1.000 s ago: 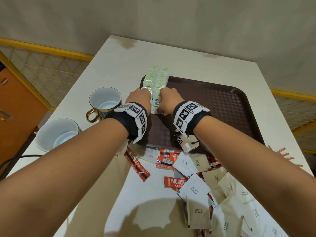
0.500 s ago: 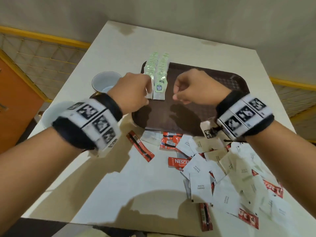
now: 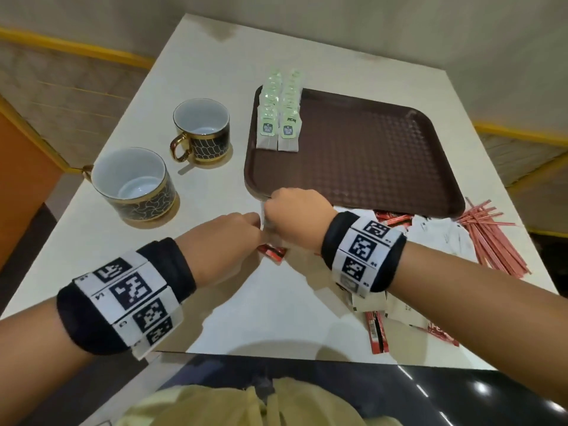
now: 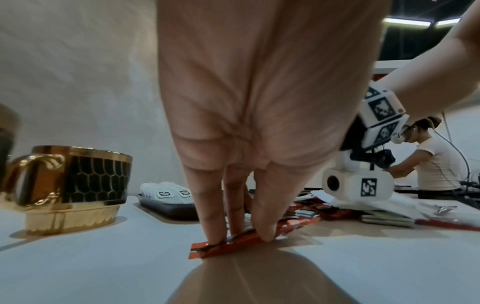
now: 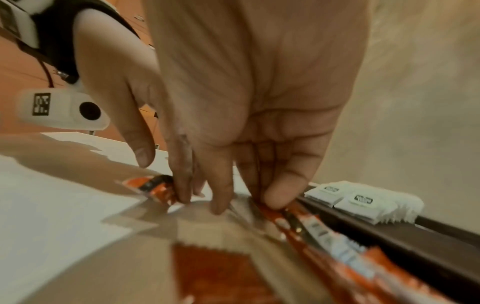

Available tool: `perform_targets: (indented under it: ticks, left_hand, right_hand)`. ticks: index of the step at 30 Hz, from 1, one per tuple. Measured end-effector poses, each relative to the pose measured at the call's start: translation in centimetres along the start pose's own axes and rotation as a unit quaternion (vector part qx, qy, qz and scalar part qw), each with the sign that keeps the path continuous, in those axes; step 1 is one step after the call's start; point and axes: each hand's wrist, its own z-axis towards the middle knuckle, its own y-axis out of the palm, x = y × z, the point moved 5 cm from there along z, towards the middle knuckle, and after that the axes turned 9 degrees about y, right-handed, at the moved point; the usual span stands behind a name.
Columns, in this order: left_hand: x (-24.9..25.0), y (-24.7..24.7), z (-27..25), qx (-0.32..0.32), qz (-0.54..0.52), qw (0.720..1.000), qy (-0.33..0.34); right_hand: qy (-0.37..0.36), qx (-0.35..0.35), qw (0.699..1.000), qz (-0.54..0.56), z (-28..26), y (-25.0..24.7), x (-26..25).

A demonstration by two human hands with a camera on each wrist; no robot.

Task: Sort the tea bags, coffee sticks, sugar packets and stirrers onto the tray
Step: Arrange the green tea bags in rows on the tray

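Observation:
A brown tray holds two rows of green-tagged tea bags at its far left corner. Just in front of the tray's near left corner, my left hand pinches a red coffee stick that lies flat on the table, fingers on one side, thumb on the other. My right hand is right beside it, thumb and fingers closed on another red coffee stick by the tray's rim. The fingertips are hidden in the head view. White sugar packets and red stirrers lie to the right.
Two black-and-gold cups stand left of the tray. More coffee sticks lie near the table's front edge under my right forearm. In the left wrist view, another person works at a bench behind.
Both hands have left the tea bags on the tray, pulled back to the table in front of it and closed on coffee sticks. The head view has tilted down.

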Motion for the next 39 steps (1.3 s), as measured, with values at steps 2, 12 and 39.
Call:
perform_targets:
  ticks: [2, 12, 39]
  left_hand:
    - [0.0, -0.1, -0.7, 0.009, -0.014, 1.000, -0.002]
    - [-2.3, -6.4, -3.4, 0.267, -0.375, 0.875, -0.151]
    - [1.4, -4.7, -0.6, 0.266, -0.778, 0.515, -0.243]
  right_hand:
    - [0.011, 0.002, 1.000, -0.016, -0.4, 0.0, -0.3]
    - [0.041, 0.066, 0.871, 0.486, -3.2, -5.1, 3.0]
    - [0.229, 0.156, 0.912, 0.302, -10.3, 4.6, 9.5]
